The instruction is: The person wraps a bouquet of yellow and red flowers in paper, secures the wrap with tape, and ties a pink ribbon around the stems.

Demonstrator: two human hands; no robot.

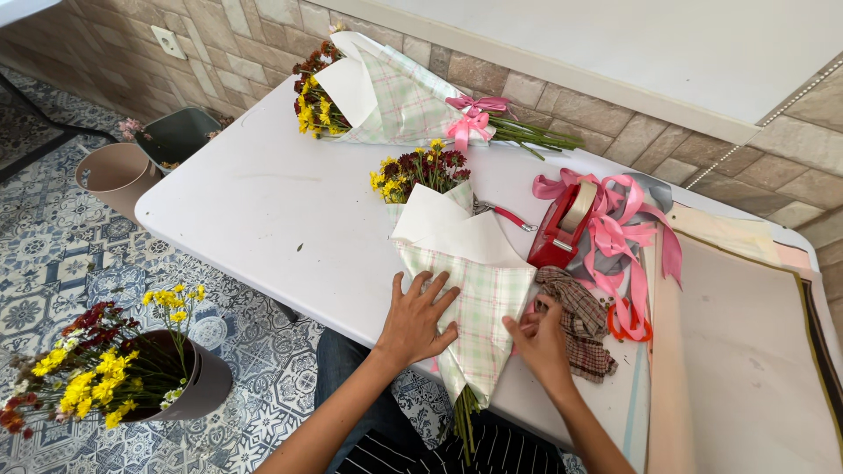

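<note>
On a white plastic table (263, 211) by a stone-tiled wall: left hand (417, 320) spread flat, fingers apart, on a half-wrapped bouquet of yellow and dark red flowers in green-checked paper (470, 290); right hand (540, 342) pinching the paper's right edge. Wrap folded around the stems but not yet tied, by the look of it. Behind, a finished bouquet with a pink bow (395, 96); alongside, a red tape dispenser (562, 230) and loose pink ribbon (628, 241).

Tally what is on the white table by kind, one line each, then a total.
Wrapped bouquets: 2, finished bouquet and bouquet being wrapped, under the left hand and right hand
Tape dispenser: 1
Pink ribbon pile: 1
Plaid cloth: 1
Stack of wrapping sheets: 1
Total: 6
</note>
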